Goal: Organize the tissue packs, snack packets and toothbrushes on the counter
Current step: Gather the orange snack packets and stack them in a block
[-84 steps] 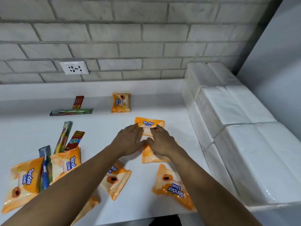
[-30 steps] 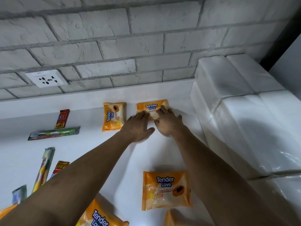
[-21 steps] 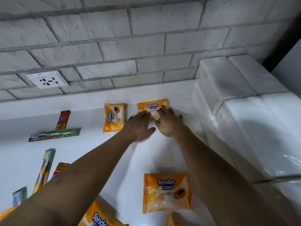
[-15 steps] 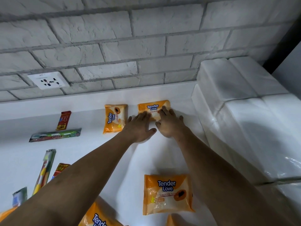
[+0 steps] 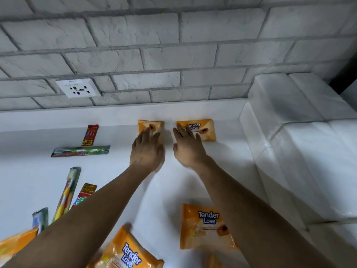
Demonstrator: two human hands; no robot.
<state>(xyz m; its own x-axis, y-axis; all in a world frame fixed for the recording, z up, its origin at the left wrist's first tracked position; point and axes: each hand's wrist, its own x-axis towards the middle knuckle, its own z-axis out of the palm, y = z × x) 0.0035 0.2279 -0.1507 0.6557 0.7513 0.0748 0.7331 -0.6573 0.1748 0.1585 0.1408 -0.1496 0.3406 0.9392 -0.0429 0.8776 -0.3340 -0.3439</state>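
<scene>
Two orange Tender Love tissue packs lie against the back ledge of the white counter. My left hand lies flat with its fingertips on the left pack. My right hand lies flat with straight fingers on the right pack. More orange packs sit near me: one at the front right, one at the front centre, one at the far left edge. Wrapped toothbrushes and red snack packets lie on the left.
A stack of large white plastic-wrapped bundles fills the right side of the counter. A white brick wall with a power socket stands behind the ledge.
Both hands slid one pack from mid-counter back to the ledge. Since half a second ago my left hand has shifted left onto the neighbouring pack, and the two packs now sit slightly further apart.
</scene>
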